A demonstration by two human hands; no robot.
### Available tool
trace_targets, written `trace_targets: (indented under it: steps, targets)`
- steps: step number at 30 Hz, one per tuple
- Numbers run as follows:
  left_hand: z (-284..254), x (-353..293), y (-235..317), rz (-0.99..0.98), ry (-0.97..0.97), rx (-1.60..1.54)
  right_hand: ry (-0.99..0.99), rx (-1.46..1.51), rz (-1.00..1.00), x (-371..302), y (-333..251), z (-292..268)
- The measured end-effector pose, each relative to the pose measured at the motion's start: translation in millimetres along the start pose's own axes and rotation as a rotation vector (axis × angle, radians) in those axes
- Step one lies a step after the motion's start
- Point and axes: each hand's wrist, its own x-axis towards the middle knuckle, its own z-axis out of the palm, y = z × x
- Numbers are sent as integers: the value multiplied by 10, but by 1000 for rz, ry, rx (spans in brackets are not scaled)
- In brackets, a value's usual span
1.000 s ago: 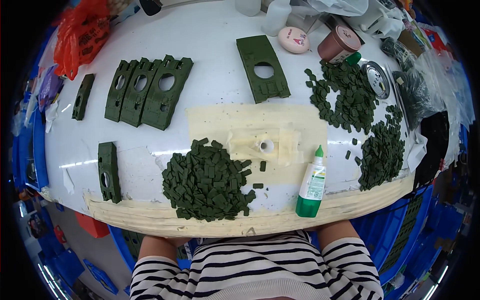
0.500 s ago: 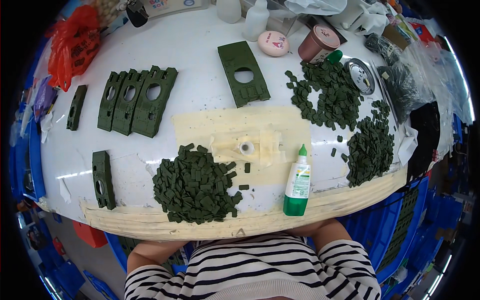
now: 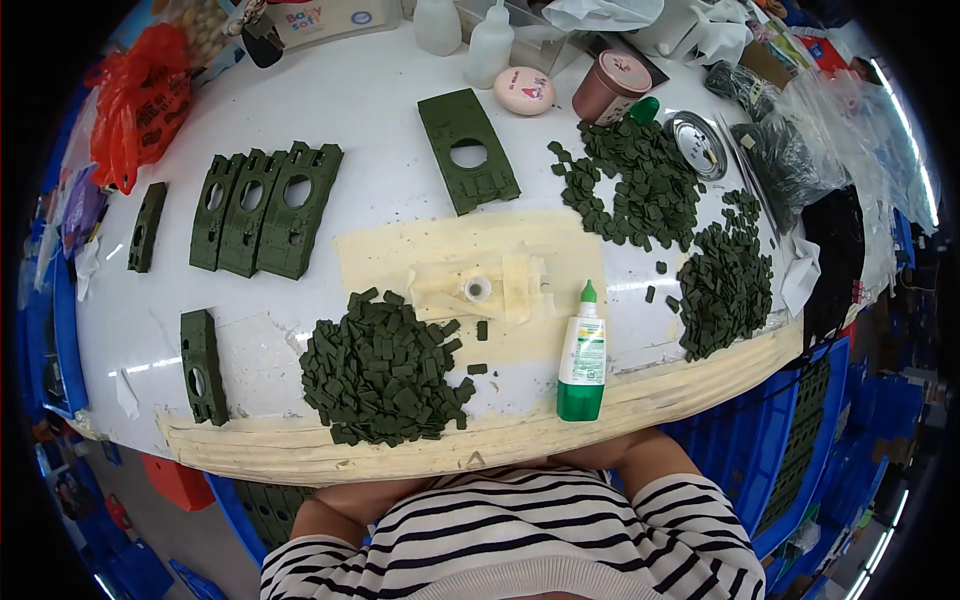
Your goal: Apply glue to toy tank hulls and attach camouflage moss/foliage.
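Both my hands are hidden below the table's front edge; only my bare forearms show, the left forearm and the right forearm. Closest to them on the tabletop are a heap of small dark green plastic pieces and an upright glue bottle with a green tip and green lower part. Behind these, a taped block with a round hole sits on a cream taped patch. A large green plastic hull part with a round opening lies farther back.
Several green hull parts lie at the left. Two more piles of small green pieces lie at the right, near a round metal lid and a pink tin. A red plastic bag hangs far left. Blue crates stand below the table.
The view has shifted slightly, so the table things sit a little farther left in the picture. Nothing on the table has visibly moved; my hands stay hidden.
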Motion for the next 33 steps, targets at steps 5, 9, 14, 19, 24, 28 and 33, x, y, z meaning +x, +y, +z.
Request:
trace_targets:
  steps: [5, 9, 14, 19, 24, 28, 33]
  targets:
    - [-74, -89, 83, 8, -4, -2, 3, 5, -13, -50, -13, -7]
    - [-314, -333, 268, 85, 46, 19, -14, -6, -72, -94, -87, 32]
    - [-1407, -774, 452, -58, -327, -428, 20, -25, -105, -474, -145, -78]
    - [-2358, -1198, 541, -248, 422, -323, -30, -4, -166, -848, -195, -180]
    - [-2849, -1077, -247, -634, 925, -9, -220, 25, -83, -1186, -450, -868]
    - [-3226, -747, -1101, -653, 780, 175, -441, 50, -52, -1523, -712, -1713]
    - [-3447, -255, -1848, -899, 531, 250, 299, -183, -94, -1533, -913, -2097]
